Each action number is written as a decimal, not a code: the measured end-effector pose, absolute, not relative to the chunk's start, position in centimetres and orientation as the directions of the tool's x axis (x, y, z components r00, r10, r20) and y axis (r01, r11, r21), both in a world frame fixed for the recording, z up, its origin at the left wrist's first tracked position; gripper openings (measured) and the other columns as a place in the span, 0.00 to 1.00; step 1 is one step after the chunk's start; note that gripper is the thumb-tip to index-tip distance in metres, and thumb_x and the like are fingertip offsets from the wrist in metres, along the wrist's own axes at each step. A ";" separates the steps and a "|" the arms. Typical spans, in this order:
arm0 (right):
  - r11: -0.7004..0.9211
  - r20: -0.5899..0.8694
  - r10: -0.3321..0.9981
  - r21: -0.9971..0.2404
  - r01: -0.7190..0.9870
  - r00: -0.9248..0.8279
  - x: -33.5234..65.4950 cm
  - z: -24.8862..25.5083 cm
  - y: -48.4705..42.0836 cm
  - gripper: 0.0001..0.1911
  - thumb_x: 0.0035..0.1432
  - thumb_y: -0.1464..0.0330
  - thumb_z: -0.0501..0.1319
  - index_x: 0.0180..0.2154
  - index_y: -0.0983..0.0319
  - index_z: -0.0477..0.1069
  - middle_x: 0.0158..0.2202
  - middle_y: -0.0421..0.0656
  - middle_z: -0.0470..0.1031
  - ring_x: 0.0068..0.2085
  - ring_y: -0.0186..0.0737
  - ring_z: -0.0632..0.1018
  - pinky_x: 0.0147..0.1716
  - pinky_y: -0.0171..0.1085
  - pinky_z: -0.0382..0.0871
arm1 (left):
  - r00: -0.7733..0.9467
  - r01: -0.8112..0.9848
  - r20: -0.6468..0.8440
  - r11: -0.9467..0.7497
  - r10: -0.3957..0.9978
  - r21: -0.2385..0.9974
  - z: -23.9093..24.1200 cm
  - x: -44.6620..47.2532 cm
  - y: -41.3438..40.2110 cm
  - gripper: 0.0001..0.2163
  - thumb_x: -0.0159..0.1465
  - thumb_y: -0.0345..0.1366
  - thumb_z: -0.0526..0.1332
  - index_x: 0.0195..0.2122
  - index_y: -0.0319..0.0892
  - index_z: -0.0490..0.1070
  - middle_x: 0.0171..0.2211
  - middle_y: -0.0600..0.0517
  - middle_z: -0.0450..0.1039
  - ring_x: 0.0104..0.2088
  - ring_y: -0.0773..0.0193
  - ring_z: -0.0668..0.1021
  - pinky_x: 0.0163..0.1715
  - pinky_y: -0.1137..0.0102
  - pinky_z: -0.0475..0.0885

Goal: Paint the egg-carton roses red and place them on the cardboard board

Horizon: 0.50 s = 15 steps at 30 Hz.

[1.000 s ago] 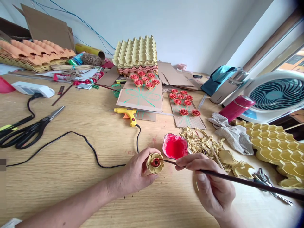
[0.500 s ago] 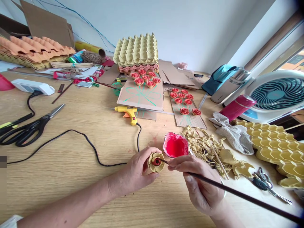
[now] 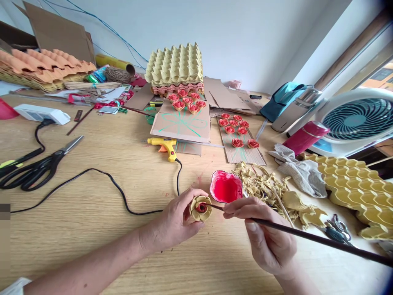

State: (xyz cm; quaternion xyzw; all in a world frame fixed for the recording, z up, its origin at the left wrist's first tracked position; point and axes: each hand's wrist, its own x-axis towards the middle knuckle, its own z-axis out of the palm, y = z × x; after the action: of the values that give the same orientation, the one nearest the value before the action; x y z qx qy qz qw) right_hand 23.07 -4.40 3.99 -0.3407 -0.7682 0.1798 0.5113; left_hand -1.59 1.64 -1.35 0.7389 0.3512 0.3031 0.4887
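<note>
My left hand (image 3: 176,219) is closed round a small yellow egg-carton rose (image 3: 200,208) whose centre is painted red. In my right hand (image 3: 267,237) I pinch a long dark paintbrush (image 3: 307,236), its tip touching the red centre of the rose. Just behind the two hands stands a small cup of red paint (image 3: 226,187). Both hands hover low over the wooden table (image 3: 92,229) near its front edge.
A yellow glue gun (image 3: 165,146) with a black cord, black scissors (image 3: 33,170), stacked egg trays (image 3: 175,67), cardboard sheets bearing several red roses (image 3: 238,133), carton scraps (image 3: 267,188), a grey rag (image 3: 302,174), a yellow tray (image 3: 356,184), a fan (image 3: 357,121), a pink flask (image 3: 305,137).
The brush tip moved from beside the rose into its red centre. Both hands stayed nearly in place, shifting only slightly.
</note>
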 end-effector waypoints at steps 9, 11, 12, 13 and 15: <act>0.681 0.697 0.708 -0.631 0.373 -0.114 24.1 4.3 -3.9 0.12 0.81 0.73 0.56 0.52 0.60 0.78 0.45 0.47 0.88 0.43 0.41 0.89 0.44 0.39 0.86 | 0.566 0.085 0.135 -0.220 0.813 0.972 -2.1 -1.7 1.7 0.23 0.64 0.28 0.66 0.60 0.48 0.72 0.49 0.49 0.80 0.45 0.58 0.82 0.45 0.67 0.79; 0.660 0.679 0.724 -0.634 0.404 -0.117 24.3 4.1 -3.7 0.12 0.80 0.74 0.56 0.52 0.59 0.78 0.45 0.47 0.88 0.43 0.42 0.89 0.44 0.39 0.86 | 0.560 0.037 0.146 -0.200 0.815 0.979 -2.0 -1.6 1.7 0.23 0.64 0.27 0.67 0.60 0.48 0.72 0.50 0.49 0.80 0.46 0.58 0.82 0.48 0.67 0.79; 0.650 0.674 0.729 -0.630 0.425 -0.118 24.4 4.1 -3.6 0.12 0.80 0.74 0.56 0.52 0.59 0.78 0.45 0.47 0.88 0.43 0.42 0.89 0.44 0.39 0.86 | 0.555 0.015 0.148 -0.187 0.818 0.982 -1.9 -1.6 1.8 0.24 0.63 0.27 0.67 0.60 0.48 0.71 0.50 0.49 0.79 0.47 0.59 0.82 0.49 0.67 0.80; 0.644 0.671 0.731 -0.618 0.451 -0.124 24.5 4.0 -3.5 0.12 0.80 0.74 0.57 0.52 0.59 0.78 0.45 0.47 0.88 0.42 0.42 0.89 0.44 0.39 0.86 | 0.551 -0.003 0.146 -0.173 0.821 0.985 -1.9 -1.6 1.8 0.24 0.62 0.26 0.67 0.60 0.48 0.71 0.50 0.49 0.79 0.46 0.59 0.82 0.49 0.67 0.80; 0.635 0.669 0.729 -0.580 0.511 -0.147 24.6 4.0 -3.5 0.11 0.79 0.74 0.59 0.54 0.59 0.78 0.44 0.47 0.88 0.41 0.42 0.89 0.44 0.39 0.85 | 0.541 -0.021 0.136 -0.149 0.830 0.989 -2.0 -1.5 1.9 0.25 0.62 0.26 0.68 0.60 0.48 0.71 0.48 0.49 0.79 0.45 0.59 0.81 0.49 0.68 0.80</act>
State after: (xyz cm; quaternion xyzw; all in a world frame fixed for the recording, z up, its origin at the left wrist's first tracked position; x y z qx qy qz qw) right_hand 24.62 -3.48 3.99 -0.4135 -0.7494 0.1079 0.5057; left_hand -1.52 1.94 -2.03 0.6620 0.3057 0.3690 0.5764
